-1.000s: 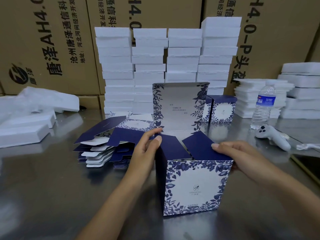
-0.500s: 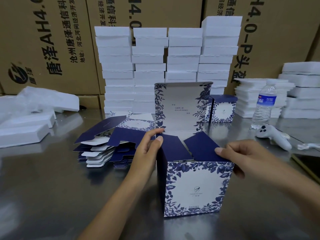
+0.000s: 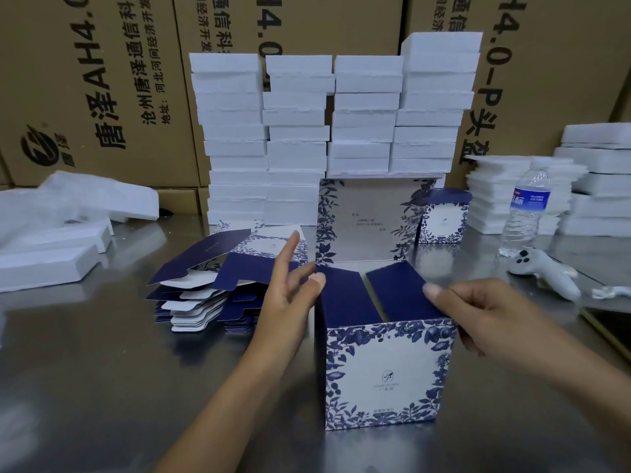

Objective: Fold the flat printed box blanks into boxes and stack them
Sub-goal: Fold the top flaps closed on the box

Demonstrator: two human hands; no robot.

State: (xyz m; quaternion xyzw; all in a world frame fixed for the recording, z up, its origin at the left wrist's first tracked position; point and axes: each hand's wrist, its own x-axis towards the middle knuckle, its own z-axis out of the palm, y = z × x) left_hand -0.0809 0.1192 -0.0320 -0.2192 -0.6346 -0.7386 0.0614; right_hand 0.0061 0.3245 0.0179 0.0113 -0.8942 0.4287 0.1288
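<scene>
- Recording the box standing upright on the table, near the front edge and right of middle, printed face toward the camera.
- Noting the lid panel standing raised at the back of the box, with the left flap and right flap lying inward over the opening and a narrow gap showing between them.
- Finding the left hand just beside the box's upper left corner, fingers straight and spread wide. Index pointing up, clear of the card; thumb tip touching the far corner of the left flap.
- Finding the right hand at the upper right edge, thumb lying on the right flap and the other fingers curling round the right wall, pinching the card between them.
- Logging the flat blanks lying in a loose, fanned pile left of the box, toward mid-table.
- Logging a finished box behind and right, just in front of the foam trays stacked along the back edge.
- Logging a bottle and a controller toward the right edge.
</scene>
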